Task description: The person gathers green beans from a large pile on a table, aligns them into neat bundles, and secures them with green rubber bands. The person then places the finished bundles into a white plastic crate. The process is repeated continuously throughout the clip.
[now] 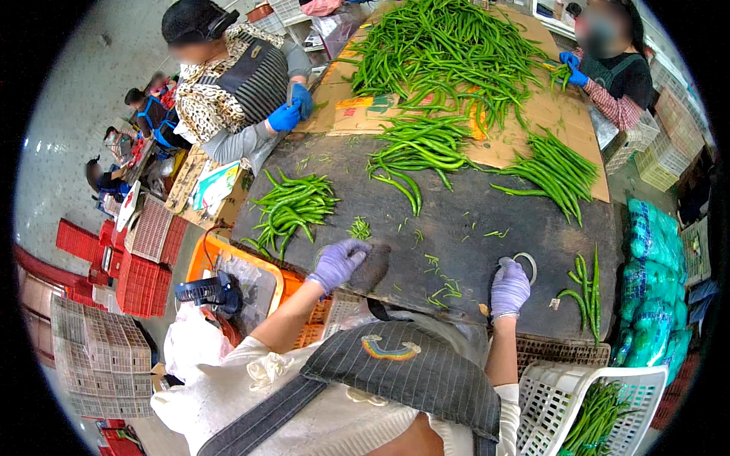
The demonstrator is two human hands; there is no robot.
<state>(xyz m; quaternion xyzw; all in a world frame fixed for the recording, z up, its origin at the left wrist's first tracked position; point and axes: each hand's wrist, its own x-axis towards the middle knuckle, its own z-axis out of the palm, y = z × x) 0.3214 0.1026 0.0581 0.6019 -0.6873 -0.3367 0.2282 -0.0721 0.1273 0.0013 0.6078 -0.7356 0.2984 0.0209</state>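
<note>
My left hand point(340, 264), in a lilac glove, hovers over the dark tabletop point(411, 258), fingers reaching forward and holding nothing that I can see. Just beyond its fingertips lies a little heap of green stem bits point(359, 228). My right hand point(509, 289), gloved alike, is closed at the near right of the table on the edge of a pale ring, apparently a tape roll point(530, 266). A few long green chilies point(587, 292) lie to its right. Larger bunches rest at the left point(293, 205), middle point(426, 144) and right point(555, 175).
A big chili pile point(449, 53) covers cardboard point(334, 114) at the far end. Co-workers' blue-gloved hands work at the far left point(293, 110) and far right point(572, 70). An orange crate point(201, 258) stands left, a white basket of chilies point(646, 380) right, beside green-wrapped sacks point(650, 281).
</note>
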